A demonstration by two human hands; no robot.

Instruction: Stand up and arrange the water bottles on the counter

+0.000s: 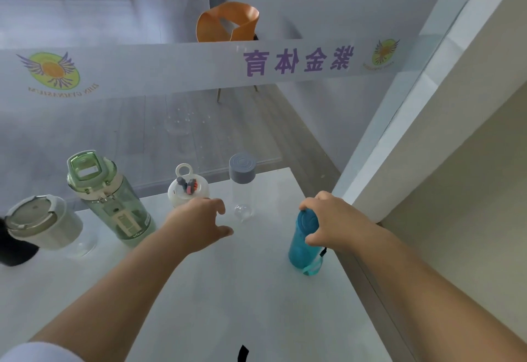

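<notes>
A teal bottle [300, 250] stands upright at the right of the white counter [228, 290], and my right hand [333, 219] grips its lid from above. My left hand [199, 223] hovers open over the counter, just in front of a small white bottle [186, 188] with a loop handle. Right of it stands a clear bottle [242, 188] with a grey cap. Further left a large green bottle [111, 205] stands upright, and a clear bottle with a wide white-grey lid [42, 222] stands at the far left.
A dark object [14, 247] sits at the counter's left edge. A glass pane with a printed band [199, 65] closes off the back. A cream wall [456, 190] borders the right side. An orange chair [228, 22] stands beyond the glass.
</notes>
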